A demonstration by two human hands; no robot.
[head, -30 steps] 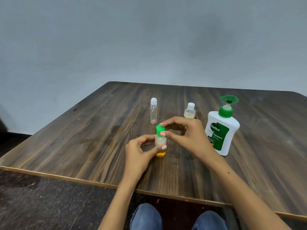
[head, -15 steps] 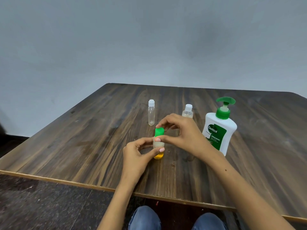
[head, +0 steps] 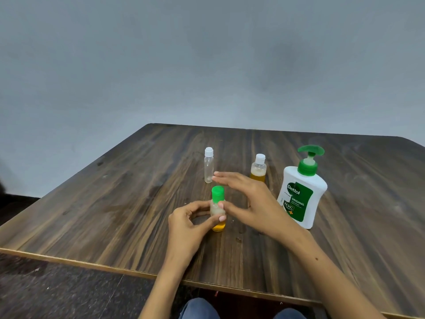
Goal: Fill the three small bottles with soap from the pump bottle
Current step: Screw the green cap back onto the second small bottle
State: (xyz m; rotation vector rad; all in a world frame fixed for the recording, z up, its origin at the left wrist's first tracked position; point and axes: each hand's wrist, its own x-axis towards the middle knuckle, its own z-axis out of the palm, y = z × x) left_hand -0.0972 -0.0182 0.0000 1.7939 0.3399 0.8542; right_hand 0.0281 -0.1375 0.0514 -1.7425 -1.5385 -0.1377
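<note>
Three little bottles on the desk (head: 115, 203): green-capped bottle (head: 218, 211) up front with orange soap at the bottom, white-capped bottle (head: 258, 168) behind also partly filled, slim clear bottle (head: 208, 165) looks empty. Pump bottle (head: 301, 192) stands right. Left hand (head: 187, 223) pinches the green-capped one; right hand (head: 249, 201) hovers beside it, fingers spread, holding nothing.

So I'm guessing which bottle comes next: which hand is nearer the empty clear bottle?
Right. The right hand has its fingertips stretched out close beside the empty bottle. The left hand is nearer the person, gripping the green-capped bottle.
</note>
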